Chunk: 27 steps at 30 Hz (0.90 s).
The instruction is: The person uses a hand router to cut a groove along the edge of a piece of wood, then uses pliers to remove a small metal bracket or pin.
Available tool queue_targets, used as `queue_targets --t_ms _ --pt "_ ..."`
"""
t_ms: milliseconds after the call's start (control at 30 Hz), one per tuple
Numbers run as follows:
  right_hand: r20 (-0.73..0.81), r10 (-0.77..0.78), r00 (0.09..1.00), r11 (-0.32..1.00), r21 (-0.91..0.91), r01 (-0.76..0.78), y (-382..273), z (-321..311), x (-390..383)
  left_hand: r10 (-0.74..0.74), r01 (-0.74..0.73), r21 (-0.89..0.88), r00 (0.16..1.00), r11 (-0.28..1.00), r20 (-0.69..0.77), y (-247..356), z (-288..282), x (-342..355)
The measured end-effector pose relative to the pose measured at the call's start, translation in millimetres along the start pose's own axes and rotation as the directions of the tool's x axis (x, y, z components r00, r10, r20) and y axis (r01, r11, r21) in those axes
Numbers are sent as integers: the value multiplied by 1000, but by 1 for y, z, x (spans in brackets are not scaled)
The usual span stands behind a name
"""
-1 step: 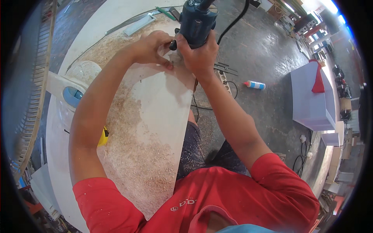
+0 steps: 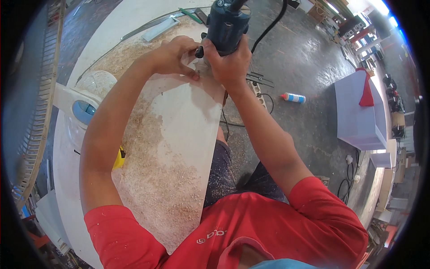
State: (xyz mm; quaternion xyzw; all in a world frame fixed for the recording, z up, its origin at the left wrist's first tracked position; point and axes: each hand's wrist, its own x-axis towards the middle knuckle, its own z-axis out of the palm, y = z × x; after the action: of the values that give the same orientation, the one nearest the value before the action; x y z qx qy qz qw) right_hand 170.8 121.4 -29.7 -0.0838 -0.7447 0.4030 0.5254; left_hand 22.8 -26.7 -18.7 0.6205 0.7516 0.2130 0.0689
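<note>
A dark blue handheld router (image 2: 228,28) with a black cord stands at the far end of a pale board (image 2: 183,121). My right hand (image 2: 230,65) is wrapped round the lower part of its body, thumb on the near left side. My left hand (image 2: 177,56) curves round the router's left side, close to a black knob (image 2: 199,52). Its index finger reaches the knob and its thumb bends down beside the base. Some left fingertips and most of the router base are hidden. Wood shavings (image 2: 152,179) cover much of the board.
Left of my arm lie a clear, dusty plastic piece (image 2: 96,83) and a yellow tool (image 2: 119,158). A metal strip (image 2: 161,29) lies at the far left. On the floor are a glue bottle (image 2: 294,97), thin rods (image 2: 260,80) and cords. A white box (image 2: 358,112) stands right.
</note>
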Motion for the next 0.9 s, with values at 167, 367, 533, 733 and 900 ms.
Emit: queue_targets --t_ms 167,367,533,733,900 --pt "17 9 1000 1000 25 -10 -1 -1 3 -7 7 -20 1000 1000 -12 4 -3 0" --pt "8 -13 1000 1000 15 13 1 -2 1 20 -20 -10 999 1000 -33 4 0 -3" --pt "9 -24 1000 999 21 24 -4 -1 0 29 -28 13 997 1000 -66 1 3 -5" --pt "0 -23 1000 1000 22 23 -7 -2 -1 10 -11 -55 1000 998 -17 3 0 -7" --pt "17 -19 1000 1000 19 19 -1 -2 -1 -51 51 10 999 999 15 9 -2 -8"
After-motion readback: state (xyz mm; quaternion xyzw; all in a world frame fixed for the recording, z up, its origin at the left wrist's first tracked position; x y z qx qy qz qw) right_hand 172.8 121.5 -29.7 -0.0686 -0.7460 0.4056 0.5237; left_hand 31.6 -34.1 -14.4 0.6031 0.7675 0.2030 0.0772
